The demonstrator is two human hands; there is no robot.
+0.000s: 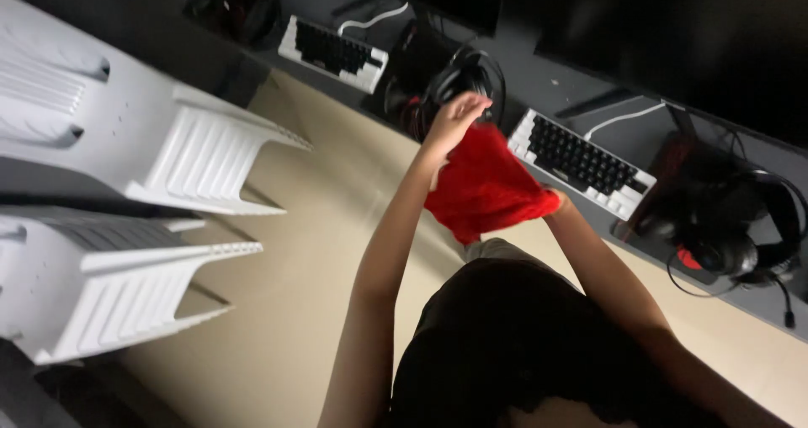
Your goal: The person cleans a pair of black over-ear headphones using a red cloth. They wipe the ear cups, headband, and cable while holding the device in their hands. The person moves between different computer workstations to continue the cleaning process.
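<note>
We see a red cloth, soft and fuzzy with a matt nap, and white chairs of smooth ribbed plastic. The keyboard has matt black plastic keys in a white plastic frame, and the headset shows glossy black plastic. The desk looks matt dark grey.

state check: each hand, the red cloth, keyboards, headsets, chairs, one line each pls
left hand: raised, gripping the cloth's top edge
right hand: mostly hidden behind the cloth, gripping its corner
red cloth: held up in the air, partly spread
two keyboards: flat on the desk
two headsets: lying on the desk
two white chairs: unoccupied
</note>
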